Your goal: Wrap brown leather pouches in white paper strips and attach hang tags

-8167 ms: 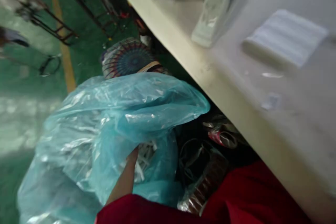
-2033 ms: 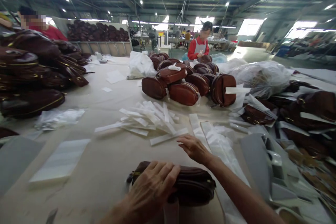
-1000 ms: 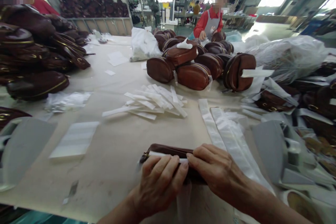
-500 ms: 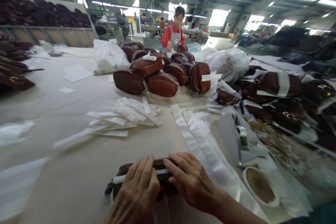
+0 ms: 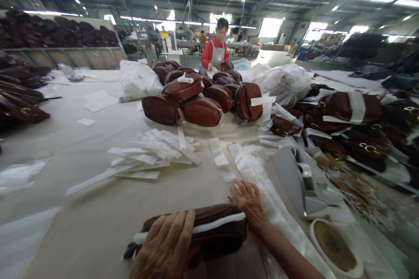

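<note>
A dark brown leather pouch (image 5: 222, 237) lies in front of me, a white strip running along its zipper. My left hand (image 5: 170, 239) grips the pouch at its left part, fingers laid over the top and the strip. Just beyond the pouch's right end, my right hand (image 5: 247, 200) stretches forward with fingers extended. Its fingertips are at the near end of a short translucent strip (image 5: 221, 159); whether they touch it I cannot tell. Long translucent strips (image 5: 262, 187) lie beside that hand.
White paper strips (image 5: 153, 150) are heaped mid-table. Finished-looking brown pouches (image 5: 201, 112) are piled behind them. A tape dispenser (image 5: 294, 178) and a tape roll (image 5: 335, 246) stand at right, near more brown bags (image 5: 347, 109). Across the table is a person in red sleeves (image 5: 216, 54).
My right hand has left the pouch's top and moved right and forward to the translucent strips. My left hand stays on the pouch, whose white-lined zipper now shows more fully.
</note>
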The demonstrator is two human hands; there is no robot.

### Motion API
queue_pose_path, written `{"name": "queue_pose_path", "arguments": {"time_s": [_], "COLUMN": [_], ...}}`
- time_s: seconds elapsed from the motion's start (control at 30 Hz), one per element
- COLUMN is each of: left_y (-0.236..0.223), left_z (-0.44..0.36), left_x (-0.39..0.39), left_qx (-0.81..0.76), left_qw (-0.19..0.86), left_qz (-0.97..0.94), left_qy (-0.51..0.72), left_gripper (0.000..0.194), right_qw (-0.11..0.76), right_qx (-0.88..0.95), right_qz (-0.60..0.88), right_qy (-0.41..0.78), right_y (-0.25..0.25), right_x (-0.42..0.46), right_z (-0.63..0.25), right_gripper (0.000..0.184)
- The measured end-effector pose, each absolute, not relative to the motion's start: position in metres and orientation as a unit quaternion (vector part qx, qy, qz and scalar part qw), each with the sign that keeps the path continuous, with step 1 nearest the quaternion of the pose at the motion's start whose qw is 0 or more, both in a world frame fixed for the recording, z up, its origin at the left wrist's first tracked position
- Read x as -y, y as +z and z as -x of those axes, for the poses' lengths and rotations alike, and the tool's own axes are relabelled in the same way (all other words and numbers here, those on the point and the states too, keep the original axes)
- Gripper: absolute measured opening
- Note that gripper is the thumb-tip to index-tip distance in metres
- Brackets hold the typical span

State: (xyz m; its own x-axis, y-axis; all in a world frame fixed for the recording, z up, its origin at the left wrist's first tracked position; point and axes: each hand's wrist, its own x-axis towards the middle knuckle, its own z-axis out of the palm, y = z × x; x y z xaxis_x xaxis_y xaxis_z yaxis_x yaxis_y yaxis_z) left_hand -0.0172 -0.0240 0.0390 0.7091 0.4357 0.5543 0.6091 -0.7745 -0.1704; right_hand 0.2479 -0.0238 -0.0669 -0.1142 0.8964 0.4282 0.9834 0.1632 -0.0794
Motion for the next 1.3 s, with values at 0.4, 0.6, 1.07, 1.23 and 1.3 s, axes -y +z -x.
{"name": "queue_pose_path", "arguments": {"time_s": [0.4, 0.6, 1.07, 1.23, 1.3], "left_y": [0.041, 0.041, 0.088, 0.072, 0.060], "left_z": [0.016, 0.015, 0.050, 0.007, -0.013], "left_x": [0.023, 0.024, -0.080, -0.096, -0.100], "left_qx": [0.289, 0.288, 0.507, 0.472, 0.452], "left_qw": [0.161, 0.159, -0.555, -0.680, -0.701], "left_qz": [0.908, 0.907, 0.637, 0.548, 0.544], "left_qy": [-0.259, -0.263, -0.171, -0.124, -0.096], "left_gripper": [0.029, 0.030, 0.041, 0.045, 0.043], "right_qw": [0.161, 0.170, 0.217, 0.210, 0.219], "right_qx": [0.698, 0.722, 0.768, 0.760, 0.756], "right_qz": [0.678, 0.652, 0.597, 0.610, 0.611], "right_qy": [-0.166, -0.157, -0.077, -0.076, -0.090], "right_y": [-0.069, -0.072, -0.042, -0.068, -0.081], "right_x": [0.021, 0.011, 0.081, 0.101, 0.105], "right_z": [-0.244, -0.247, -0.246, -0.208, -0.189], "right_gripper": [0.020, 0.020, 0.026, 0.029, 0.032]}}
